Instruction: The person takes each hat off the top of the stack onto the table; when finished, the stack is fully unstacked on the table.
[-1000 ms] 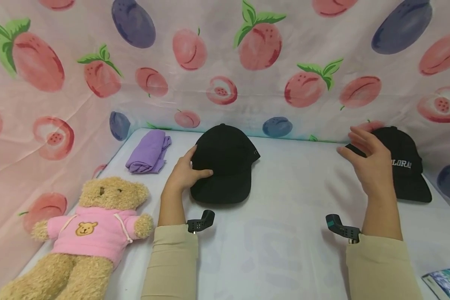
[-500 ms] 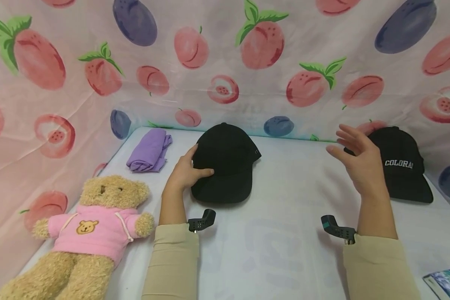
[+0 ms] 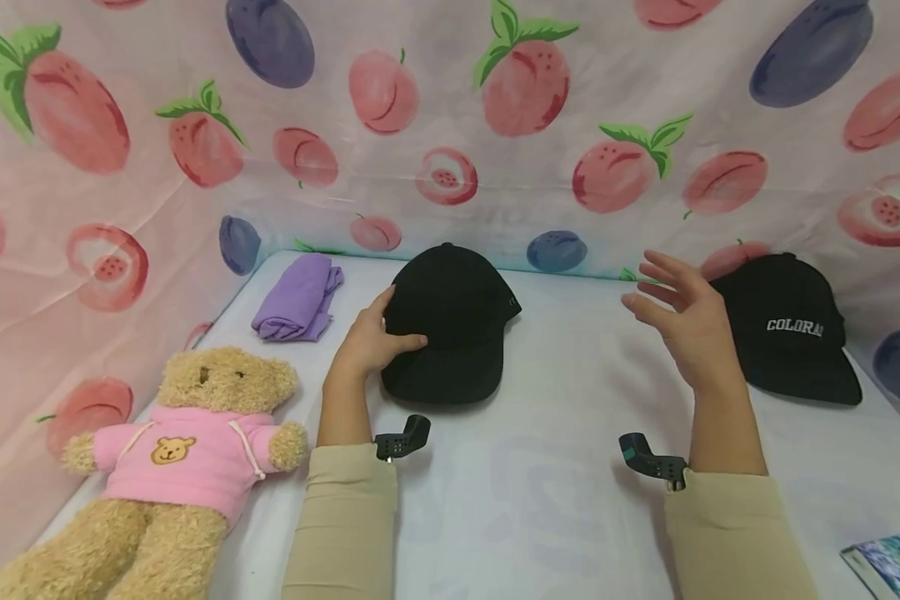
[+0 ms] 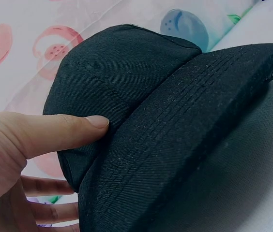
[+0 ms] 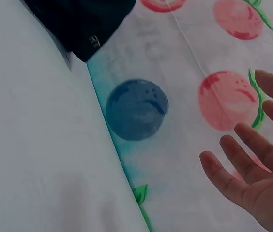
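Note:
A plain black baseball cap (image 3: 453,308) stands mid-table in the head view, its brim toward me. My left hand (image 3: 362,343) holds its left side. In the left wrist view the thumb (image 4: 85,129) presses the crown just above the brim (image 4: 175,130), and the other fingers go behind the edge, partly hidden. My right hand (image 3: 686,325) is raised with fingers spread and nothing in it. Just right of that hand sits a second black cap (image 3: 787,350) with white lettering. The right wrist view shows the spread right-hand fingers (image 5: 252,164) and a corner of the plain cap (image 5: 95,29).
A folded purple cloth (image 3: 297,298) lies left of the plain cap. Nearer me is a teddy bear (image 3: 180,458) in a pink hoodie. A printed booklet (image 3: 892,562) lies at the lower right. A fruit-patterned curtain (image 3: 525,183) borders the white table (image 3: 540,500).
My right hand has moved left, away from the lettered cap, uncovering more of its lettering. The left hand and the plain cap have stayed in place.

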A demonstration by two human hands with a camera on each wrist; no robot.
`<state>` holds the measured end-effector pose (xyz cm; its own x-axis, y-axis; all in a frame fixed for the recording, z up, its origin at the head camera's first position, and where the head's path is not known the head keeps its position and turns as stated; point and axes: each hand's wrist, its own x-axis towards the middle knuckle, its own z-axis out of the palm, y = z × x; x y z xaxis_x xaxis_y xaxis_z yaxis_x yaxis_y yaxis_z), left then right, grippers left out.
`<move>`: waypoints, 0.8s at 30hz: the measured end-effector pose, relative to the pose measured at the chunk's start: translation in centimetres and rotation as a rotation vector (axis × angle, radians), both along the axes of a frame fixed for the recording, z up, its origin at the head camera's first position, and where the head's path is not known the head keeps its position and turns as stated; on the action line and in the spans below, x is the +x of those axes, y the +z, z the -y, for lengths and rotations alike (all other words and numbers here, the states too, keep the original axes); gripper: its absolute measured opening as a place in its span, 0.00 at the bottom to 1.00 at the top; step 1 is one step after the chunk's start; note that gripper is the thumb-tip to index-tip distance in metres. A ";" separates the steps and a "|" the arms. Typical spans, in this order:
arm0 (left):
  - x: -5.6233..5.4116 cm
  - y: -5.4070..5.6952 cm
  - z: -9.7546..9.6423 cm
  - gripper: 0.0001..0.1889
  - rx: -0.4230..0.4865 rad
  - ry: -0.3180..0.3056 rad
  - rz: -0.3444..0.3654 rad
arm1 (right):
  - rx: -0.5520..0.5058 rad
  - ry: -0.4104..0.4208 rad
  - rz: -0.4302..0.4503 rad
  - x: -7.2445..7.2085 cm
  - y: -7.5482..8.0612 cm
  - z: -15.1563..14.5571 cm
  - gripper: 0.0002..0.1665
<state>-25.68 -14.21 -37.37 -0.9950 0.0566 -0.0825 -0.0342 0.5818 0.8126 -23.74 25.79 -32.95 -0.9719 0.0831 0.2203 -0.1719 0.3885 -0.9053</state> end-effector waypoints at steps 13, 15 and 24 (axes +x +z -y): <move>0.0 0.1 -0.1 0.55 0.014 -0.005 -0.006 | 0.005 0.102 0.007 -0.1 -0.3 3.3 0.40; 0.1 0.1 -0.1 0.55 0.012 -0.004 -0.012 | 0.013 0.112 0.017 -0.1 -0.3 3.6 0.40; 0.1 0.1 0.0 0.54 0.001 -0.005 -0.005 | 0.080 0.145 0.044 -0.2 -0.6 5.5 0.41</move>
<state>-25.58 -14.19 -37.27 -0.9951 0.0620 -0.0773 -0.0270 0.5808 0.8136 -23.90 20.26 -33.51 -0.9813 -0.0752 0.1774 -0.1924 0.4334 -0.8804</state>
